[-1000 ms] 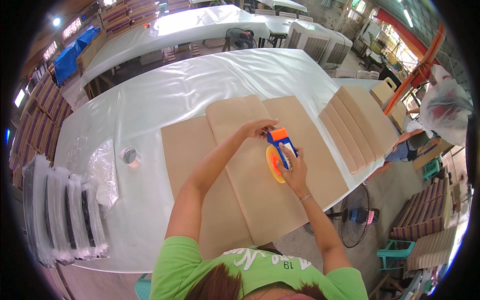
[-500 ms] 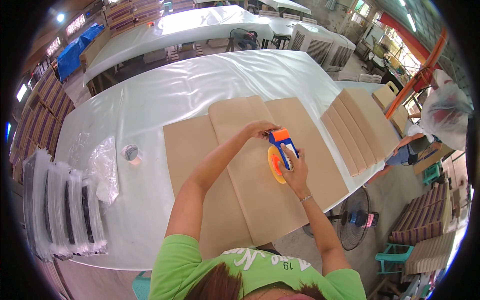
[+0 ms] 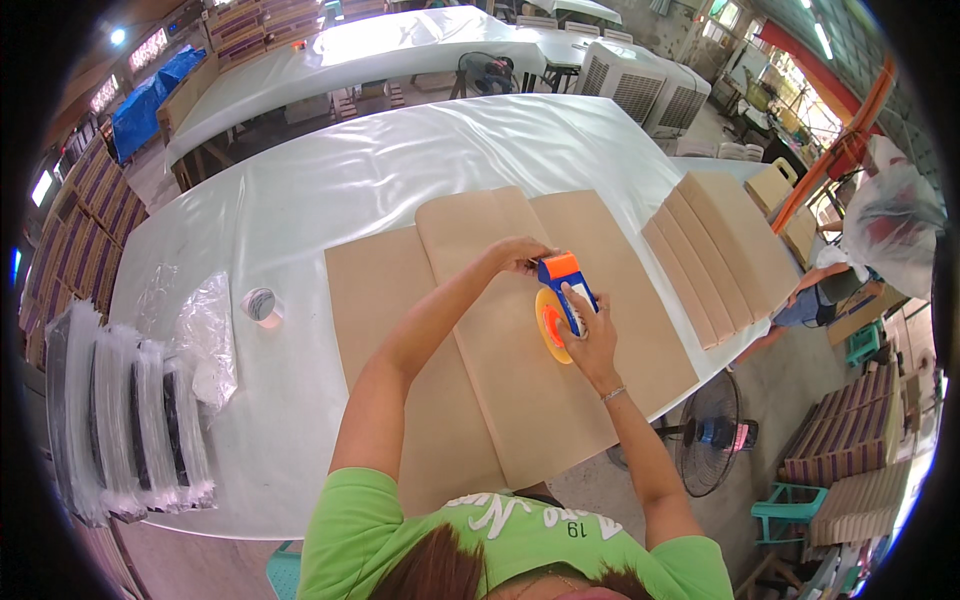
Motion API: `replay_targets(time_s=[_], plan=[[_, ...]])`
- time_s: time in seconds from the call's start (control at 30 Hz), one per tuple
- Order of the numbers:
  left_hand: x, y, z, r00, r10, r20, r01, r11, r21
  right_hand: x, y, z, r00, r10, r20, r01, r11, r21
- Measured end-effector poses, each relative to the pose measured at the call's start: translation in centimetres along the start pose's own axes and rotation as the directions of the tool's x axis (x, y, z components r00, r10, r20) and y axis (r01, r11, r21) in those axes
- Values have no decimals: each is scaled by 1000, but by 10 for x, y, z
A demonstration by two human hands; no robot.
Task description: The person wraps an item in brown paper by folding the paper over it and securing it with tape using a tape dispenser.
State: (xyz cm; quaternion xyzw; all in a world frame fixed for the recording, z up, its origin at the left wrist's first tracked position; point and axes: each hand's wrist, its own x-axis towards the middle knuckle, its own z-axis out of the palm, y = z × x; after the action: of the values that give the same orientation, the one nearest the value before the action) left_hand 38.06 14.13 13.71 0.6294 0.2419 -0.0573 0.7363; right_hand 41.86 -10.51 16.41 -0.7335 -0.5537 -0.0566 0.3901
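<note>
A blue and orange tape dispenser with a yellow tape roll is gripped in my right hand, held over the brown cardboard sheets. My left hand is at the dispenser's orange front end, fingers pinched together; whether they hold the tape's end is too small to make out. Beneath both hands lies a folded sheet of brown cardboard, resting on wider flat cardboard.
The table has a white plastic cover. Plastic-wrapped dark items, a clear bag and a tape roll lie left. Stacked cardboard sits right, near a standing fan. Another person stands at far right.
Hands and dispenser stay almost in place. The whole view has shifted slightly, and the person at far right has moved a little.
</note>
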Motion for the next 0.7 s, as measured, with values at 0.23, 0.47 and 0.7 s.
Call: replay_targets(time_s=[0.23,0.47,0.7], plan=[[-1,2,3,999,-42,-28,42,999,-7,0,1,0,1000,7,-1,-7,1000,1],[-1,2,9,999,-41,-29,40,999,-29,-1,3,-2,1000,28,7,-28,1000,-6],[11,-11,-3,999,-48,21,50,995,-90,-1,2,2,1000,23,3,-23,1000,2]])
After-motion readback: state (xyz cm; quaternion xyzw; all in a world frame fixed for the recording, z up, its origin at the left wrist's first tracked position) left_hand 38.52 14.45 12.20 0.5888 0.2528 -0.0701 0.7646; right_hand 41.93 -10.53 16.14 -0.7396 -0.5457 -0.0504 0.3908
